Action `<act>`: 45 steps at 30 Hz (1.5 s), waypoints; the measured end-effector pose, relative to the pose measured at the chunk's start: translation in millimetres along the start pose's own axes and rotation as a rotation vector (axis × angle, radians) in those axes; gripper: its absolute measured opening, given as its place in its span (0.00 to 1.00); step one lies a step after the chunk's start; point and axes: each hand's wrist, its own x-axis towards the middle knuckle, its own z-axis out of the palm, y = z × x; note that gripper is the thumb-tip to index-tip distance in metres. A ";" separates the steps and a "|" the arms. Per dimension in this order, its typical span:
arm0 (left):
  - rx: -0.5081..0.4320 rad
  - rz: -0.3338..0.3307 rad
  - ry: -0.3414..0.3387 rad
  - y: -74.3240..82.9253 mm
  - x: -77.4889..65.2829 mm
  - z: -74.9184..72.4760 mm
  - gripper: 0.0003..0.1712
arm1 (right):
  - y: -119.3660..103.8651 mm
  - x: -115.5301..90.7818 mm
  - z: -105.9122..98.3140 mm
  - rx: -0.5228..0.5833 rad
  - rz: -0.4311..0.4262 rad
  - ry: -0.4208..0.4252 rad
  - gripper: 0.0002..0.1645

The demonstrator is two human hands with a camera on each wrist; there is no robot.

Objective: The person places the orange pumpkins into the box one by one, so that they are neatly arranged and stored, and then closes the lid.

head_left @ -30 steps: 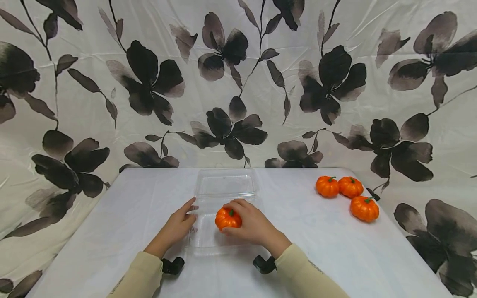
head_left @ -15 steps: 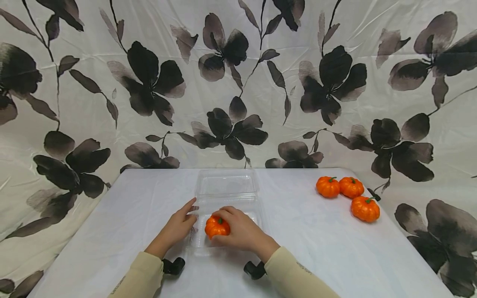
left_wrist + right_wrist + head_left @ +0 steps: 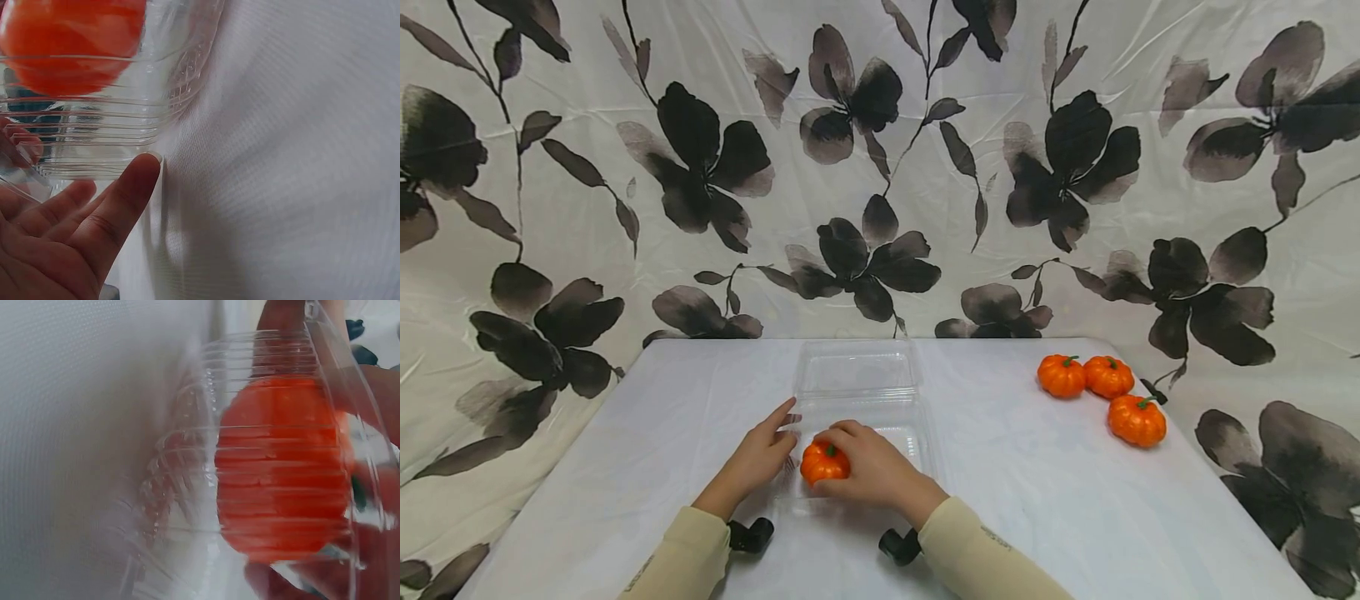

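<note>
A small orange pumpkin (image 3: 824,463) with a green stem is gripped by my right hand (image 3: 876,468), inside the near left part of a clear plastic clamshell container (image 3: 880,498). In the right wrist view the pumpkin (image 3: 281,469) shows through the ribbed clear wall, fingers and thumb around it. My left hand (image 3: 762,457) is at the container's left side, fingers extended. The left wrist view has its thumb (image 3: 119,206) against the ribbed wall (image 3: 100,134), with the pumpkin (image 3: 75,44) behind that wall. The container's lid (image 3: 856,368) lies folded back, away from me.
Three more orange pumpkins (image 3: 1108,379) sit together at the right rear of the white-covered table (image 3: 1015,500). Behind the table hangs a floral cloth (image 3: 955,275). A black wrist camera (image 3: 751,535) is below my left hand, another (image 3: 899,547) below my right.
My right hand has carried the pumpkin left and toward me within the container, down to its near left corner. The left hand has stayed at the container's side.
</note>
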 end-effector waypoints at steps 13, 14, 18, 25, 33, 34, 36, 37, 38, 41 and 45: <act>0.009 -0.011 -0.006 1.9 0.2 -1.1 0.36 | -2.2 7.0 3.9 -0.005 0.004 -0.025 0.30; 0.011 -0.011 -0.007 1.8 0.3 -1.2 0.36 | -2.1 7.5 4.1 -0.002 0.005 -0.028 0.30; 0.012 -0.004 -0.010 1.6 0.5 -2.0 0.36 | -2.2 9.8 5.1 0.009 0.011 -0.045 0.31; -0.007 0.015 -0.002 -0.2 1.2 -2.5 0.36 | -4.3 13.2 5.7 0.018 0.008 -0.061 0.30; 0.006 0.019 0.003 0.8 -1.7 -3.6 0.36 | -3.6 14.0 5.9 0.046 0.021 -0.083 0.30; 0.009 0.017 0.003 0.7 -1.8 -3.6 0.36 | -3.5 13.9 5.7 0.051 0.023 -0.086 0.30; 0.012 0.015 0.003 0.6 -2.2 -3.7 0.36 | -3.4 13.6 4.9 0.052 0.021 -0.093 0.29; 0.009 0.013 0.001 0.5 -2.2 -3.7 0.36 | -3.3 13.3 4.3 0.049 0.020 -0.095 0.29; 0.007 0.013 -0.001 0.3 -2.2 -3.7 0.36 | -3.1 12.9 3.3 0.047 0.017 -0.096 0.29; 0.008 0.009 -0.004 0.1 -2.3 -3.7 0.36 | -1.9 11.1 -1.2 0.035 0.008 -0.093 0.28; 0.011 -0.009 -0.010 -0.2 -2.4 -3.4 0.36 | 2.1 7.8 -9.4 0.031 0.003 -0.093 0.29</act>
